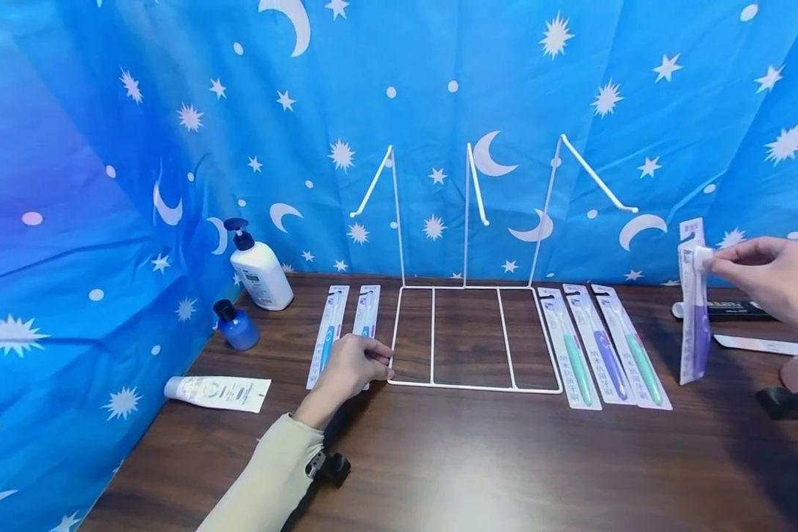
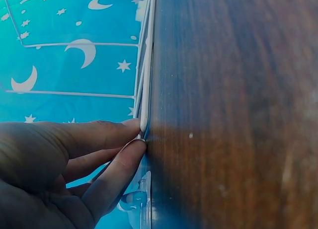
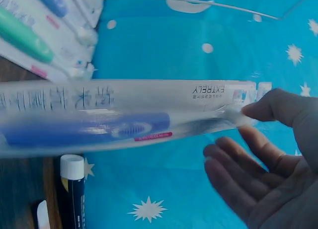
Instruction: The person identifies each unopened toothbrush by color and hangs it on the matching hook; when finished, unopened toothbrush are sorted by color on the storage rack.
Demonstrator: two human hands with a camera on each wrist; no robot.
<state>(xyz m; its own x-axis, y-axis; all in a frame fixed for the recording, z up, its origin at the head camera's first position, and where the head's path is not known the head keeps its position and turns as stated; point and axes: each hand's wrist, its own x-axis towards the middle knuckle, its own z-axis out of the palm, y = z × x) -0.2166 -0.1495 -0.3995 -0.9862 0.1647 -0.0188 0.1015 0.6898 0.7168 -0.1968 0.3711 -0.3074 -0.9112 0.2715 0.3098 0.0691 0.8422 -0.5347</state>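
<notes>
My right hand pinches a packaged purple toothbrush near its top and holds it upright above the table at the right. In the right wrist view, thumb and fingertips grip the clear pack at the brush-head end. My left hand pinches the near left corner of a white wire rack with three upright prongs. The left wrist view shows the rack's wire between thumb and finger. Two packaged blue toothbrushes lie left of the rack, one partly hidden by that hand.
Right of the rack lie two green packaged toothbrushes and a purple one. A white pump bottle, a blue bottle and a white tube are at the left. A black tube lies behind the right hand.
</notes>
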